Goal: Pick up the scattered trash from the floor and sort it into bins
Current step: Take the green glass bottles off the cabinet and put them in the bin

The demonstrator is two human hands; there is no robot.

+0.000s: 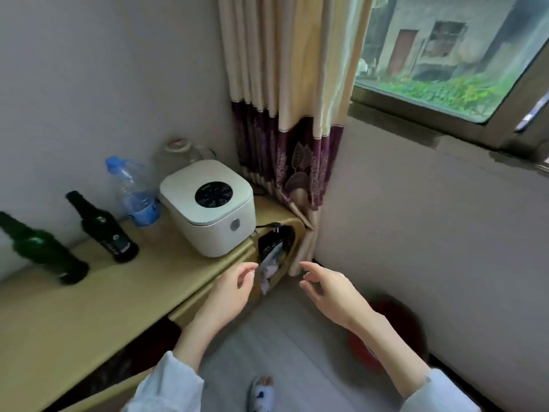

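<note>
My left hand (230, 289) hovers in front of the end of a low yellow cabinet (124, 292), fingers loosely curled and holding nothing. My right hand (328, 288) reaches forward beside it, fingers relaxed and empty. Between them, an open side shelf of the cabinet holds dark and white packets or wrappers (271, 257). A red bin (392, 331) stands on the floor by the right wall, partly hidden behind my right forearm. On the cabinet top stand a green glass bottle (44, 251), a dark glass bottle (104, 230) and a crumpled clear plastic bottle (133, 194).
A white rice cooker (211, 206) sits on the cabinet with a black cord at its right. A cream and purple curtain (291, 120) hangs in the corner next to a window (451, 52). My slippered foot (261, 394) is on the grey floor.
</note>
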